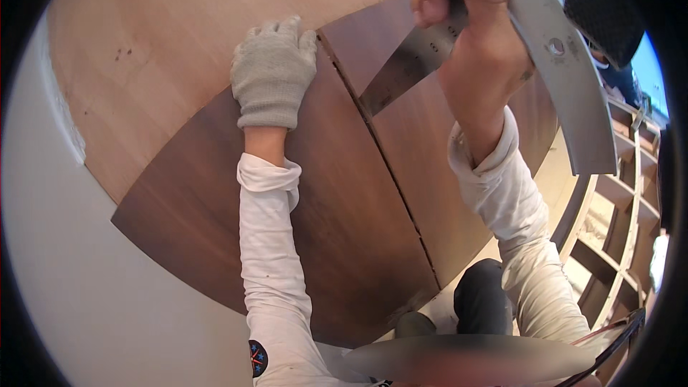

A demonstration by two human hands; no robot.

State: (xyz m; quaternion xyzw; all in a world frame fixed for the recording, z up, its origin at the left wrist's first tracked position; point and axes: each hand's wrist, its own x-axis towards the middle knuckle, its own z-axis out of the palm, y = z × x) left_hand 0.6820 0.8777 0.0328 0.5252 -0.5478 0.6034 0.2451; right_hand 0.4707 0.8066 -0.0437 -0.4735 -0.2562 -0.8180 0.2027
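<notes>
My left hand (pixel 275 72), in a grey knitted glove, lies flat with its fingers spread. It spans the edge between a pale wood panel (pixel 179 36) and a dark brown wood-grain board (pixel 315 201). Beside its fingertips starts a narrow dark gap (pixel 380 140), running toward me across the brown surface. My bare right hand (pixel 484 50) is raised and closed round a flat metal tool that looks like a steel square (pixel 408 64). The square's marked arm slants down to the gap. A wide, plain part with a hole hangs right of my wrist; where the parts join is hidden.
A smooth pale grey-white surface (pixel 129 301) borders the boards on the left. At the right stands an open wooden frame with several compartments (pixel 609 244). A dark mesh-like object (pixel 605 7) is at the upper right. My dark-clad leg (pixel 484 297) shows below.
</notes>
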